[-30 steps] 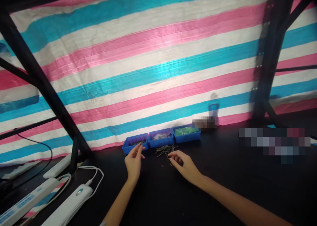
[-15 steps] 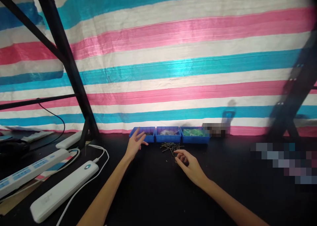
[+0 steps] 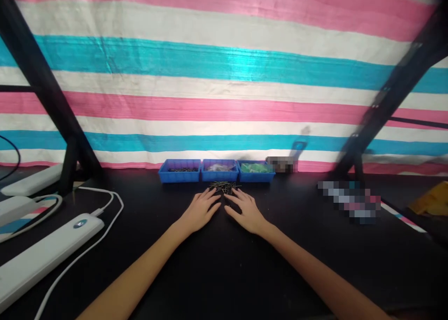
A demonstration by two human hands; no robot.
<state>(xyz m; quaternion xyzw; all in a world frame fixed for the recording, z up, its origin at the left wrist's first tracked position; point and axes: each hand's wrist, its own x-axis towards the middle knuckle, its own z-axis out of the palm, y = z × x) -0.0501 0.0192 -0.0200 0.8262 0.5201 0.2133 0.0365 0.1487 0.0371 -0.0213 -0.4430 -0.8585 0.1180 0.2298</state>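
A loose pile of thin metal pieces, like screws or nails (image 3: 224,186), lies on the black table (image 3: 224,273) in front of three blue bins. My left hand (image 3: 202,209) rests open at the pile's near left side, its fingertips at the edge. On the near right side my right hand (image 3: 247,211) is also open, fingers stretched toward the pile. The left bin (image 3: 180,176) holds similar dark thin pieces. Clear plastic bags seem to lie in the middle bin (image 3: 220,175). Green packets are in the right bin (image 3: 256,176).
A white power bank-like box (image 3: 49,254) with a white cable (image 3: 115,222) lies at the left. Black frame posts (image 3: 52,105) stand on both sides before a striped sheet (image 3: 196,86). A yellow object (image 3: 432,199) is at the far right.
My left hand has come from the left bin to the pile. My right hand has opened from its curled pose and lies flatter. The view has tilted down and turned right.
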